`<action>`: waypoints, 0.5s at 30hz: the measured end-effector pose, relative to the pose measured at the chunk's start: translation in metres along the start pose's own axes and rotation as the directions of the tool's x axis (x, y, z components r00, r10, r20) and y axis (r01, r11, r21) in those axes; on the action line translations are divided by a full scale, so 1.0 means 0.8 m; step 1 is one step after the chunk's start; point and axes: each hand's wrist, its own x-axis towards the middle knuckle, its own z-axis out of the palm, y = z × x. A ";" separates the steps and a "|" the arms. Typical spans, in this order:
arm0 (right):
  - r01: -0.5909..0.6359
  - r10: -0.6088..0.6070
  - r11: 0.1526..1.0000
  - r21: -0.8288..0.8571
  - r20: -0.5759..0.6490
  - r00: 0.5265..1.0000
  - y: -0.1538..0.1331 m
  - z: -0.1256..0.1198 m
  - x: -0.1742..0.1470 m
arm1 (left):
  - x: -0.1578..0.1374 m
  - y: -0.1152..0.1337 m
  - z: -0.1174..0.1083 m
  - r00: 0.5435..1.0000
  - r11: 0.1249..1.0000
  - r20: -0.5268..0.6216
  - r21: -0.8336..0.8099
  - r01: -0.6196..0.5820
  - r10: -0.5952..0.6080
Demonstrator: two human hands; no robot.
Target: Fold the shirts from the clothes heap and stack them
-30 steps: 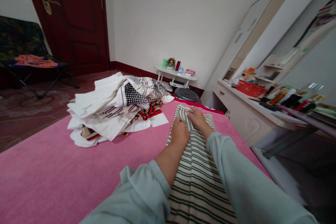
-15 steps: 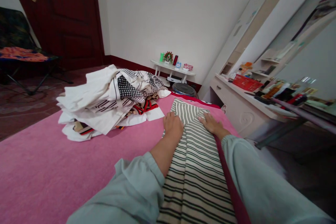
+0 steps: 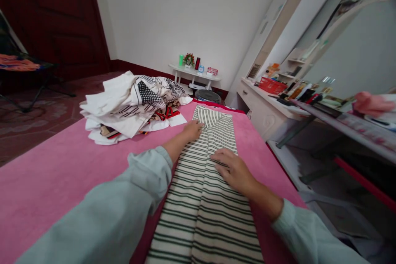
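A cream garment with dark green stripes (image 3: 198, 198) lies lengthwise on the pink bed cover (image 3: 123, 165), folded into a long strip. What kind of garment it is, I cannot tell. My left hand (image 3: 193, 130) rests on its left edge near the far end, fingers stretched toward the folded-over striped part. Nearer to me, my right hand (image 3: 232, 169) is over the middle of the strip with its fingers spread, touching or just above the cloth. Neither hand grasps anything.
A heap of white and patterned clothes (image 3: 133, 107) sits on the bed to the left. Behind the bed stands a low white shelf (image 3: 194, 72) with small items. On the right are a dressing table (image 3: 262, 111) with bottles and a red basket (image 3: 272, 85).
My right hand has moved from the far right corner of the striped garment back toward me, onto its middle. My left hand stays near the far left edge. The view has shifted right.
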 end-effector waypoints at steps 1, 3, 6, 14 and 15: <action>0.031 -0.034 0.999 0.027 0.091 0.995 -0.026 -0.001 -0.007 | -0.010 -0.001 -0.004 0.999 0.999 0.015 -0.001 -0.042 0.042; 0.074 -0.085 0.996 0.050 0.270 0.959 -0.074 -0.002 -0.020 | -0.031 -0.001 -0.009 0.994 0.994 0.025 0.002 -0.109 0.108; 0.099 -0.107 0.994 0.042 0.425 0.899 -0.125 -0.004 -0.032 | -0.057 0.008 -0.011 0.986 0.985 -0.006 0.022 -0.169 0.169; 0.023 -0.044 0.998 0.053 0.434 0.900 -0.144 0.006 -0.044 | -0.047 0.030 -0.012 0.986 0.981 -0.109 0.157 -0.111 0.129; 0.034 -0.058 0.997 0.063 0.433 0.900 -0.140 0.011 -0.044 | -0.040 0.031 -0.011 0.986 0.981 -0.106 0.156 -0.115 0.132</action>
